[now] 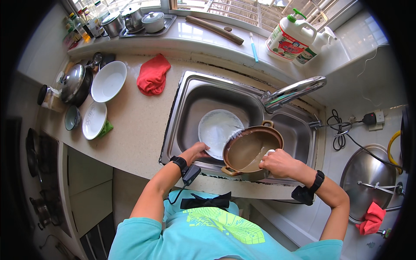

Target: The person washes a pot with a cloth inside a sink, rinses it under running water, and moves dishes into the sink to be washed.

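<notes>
My left hand (199,150) grips the near left rim of a round white plate (219,128), which is tilted in the large basin of a steel sink (191,97). A brown two-handled pot (253,148) holding cloudy liquid is beside the plate and overlaps its right edge. Clear water streaks and splashes where the pot's left rim meets the plate. My right hand (281,163) is closed at the pot's near right rim. Between its fingers shows a small white object (269,152), mostly hidden, so its kind is unclear.
A chrome tap (292,92) arches behind the sink, by the smaller basin (292,133). On the left counter are a red cloth (154,75), a white bowl (109,81), a white dish (94,120) and a lidded pan (76,84). A pump bottle (287,40) stands on the sill.
</notes>
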Demonstrator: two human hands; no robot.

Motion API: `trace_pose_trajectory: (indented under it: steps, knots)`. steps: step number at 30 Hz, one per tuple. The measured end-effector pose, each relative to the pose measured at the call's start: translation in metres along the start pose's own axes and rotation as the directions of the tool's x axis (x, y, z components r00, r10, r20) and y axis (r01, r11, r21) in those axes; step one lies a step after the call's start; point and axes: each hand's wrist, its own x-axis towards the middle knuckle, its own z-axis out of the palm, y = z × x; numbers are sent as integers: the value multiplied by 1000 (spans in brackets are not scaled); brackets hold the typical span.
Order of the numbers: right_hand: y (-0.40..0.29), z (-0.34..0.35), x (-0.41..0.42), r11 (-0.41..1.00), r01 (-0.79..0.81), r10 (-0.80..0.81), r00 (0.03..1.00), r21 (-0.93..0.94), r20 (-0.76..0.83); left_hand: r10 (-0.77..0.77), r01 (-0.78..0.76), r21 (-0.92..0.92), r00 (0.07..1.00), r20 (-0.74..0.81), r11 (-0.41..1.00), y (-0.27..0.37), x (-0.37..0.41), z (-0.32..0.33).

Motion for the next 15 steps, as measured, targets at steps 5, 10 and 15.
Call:
trace_pose_trajectory:
  steps: [5,10,15]
  knots:
    - [7,-9,2,1000,-5,3,996,16,92,8,-12,-93,999,-36,996,-1,-2,0]
    - [10,-28,16,1000,4,-4,968,-2,251,-74,65,-99,992,-97,993,7,-4,-1]
    - [12,-35,26,1000,19,-25,944,21,330,-120,108,-66,971,-209,992,17,-17,12]
